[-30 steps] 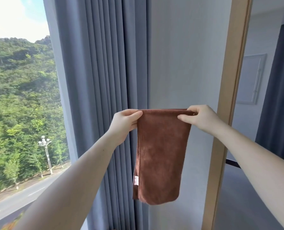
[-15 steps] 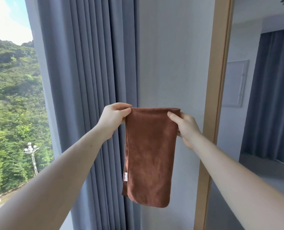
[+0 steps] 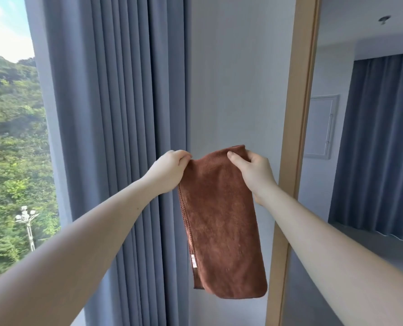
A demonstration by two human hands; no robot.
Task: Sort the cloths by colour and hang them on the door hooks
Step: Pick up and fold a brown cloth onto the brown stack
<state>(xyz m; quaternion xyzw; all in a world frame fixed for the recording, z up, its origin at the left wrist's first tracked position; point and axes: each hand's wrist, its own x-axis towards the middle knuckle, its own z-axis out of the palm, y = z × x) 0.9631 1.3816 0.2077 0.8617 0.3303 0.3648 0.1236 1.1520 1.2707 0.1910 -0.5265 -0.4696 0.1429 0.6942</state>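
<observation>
Fingers (image 3: pixel 183 156) of the left hand (image 3: pixel 168 171) pinch one top corner of the folded brown cloth (image 3: pixel 221 227). The right hand (image 3: pixel 254 169) grips the other, and the cloth hangs below both. It looks ready for hanging, but no hook is in view, so one must be found next.

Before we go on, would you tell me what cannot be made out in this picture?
Hooks: no door hooks show anywhere in the head view.
Other cloths: only the brown cloth shows, so the sorting cannot be judged.
The cloth's label: too small to read in the head view.
Right hand: its fingers lie behind the cloth's top edge; only the thumb shows.
</observation>
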